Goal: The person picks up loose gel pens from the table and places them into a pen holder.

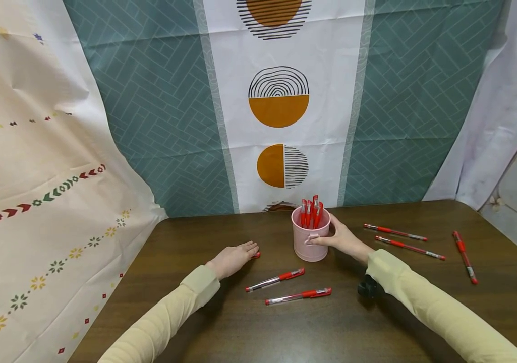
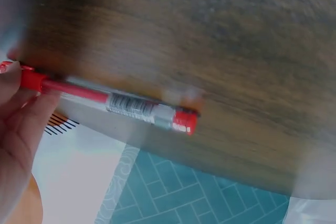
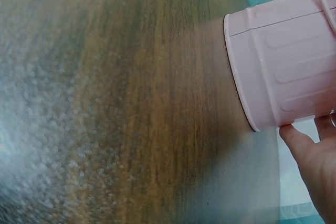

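Observation:
My left hand is low over the table, left of the pink bucket-shaped cup. In the left wrist view its thumb and fingers pinch a clear-barrelled red gel pen by the capped end. Only a red tip of that pen shows past the fingers in the head view. My right hand grips the cup from the right side, thumb near its small handle. The cup stands upright on the table, and several red pens stand in it. In the right wrist view the cup's ribbed wall fills the right side.
Two red pens lie before the cup, the upper pen and the lower pen. Three more red pens are on the table's right side. A patterned cloth hangs behind the brown table. A small black object is under the right wrist.

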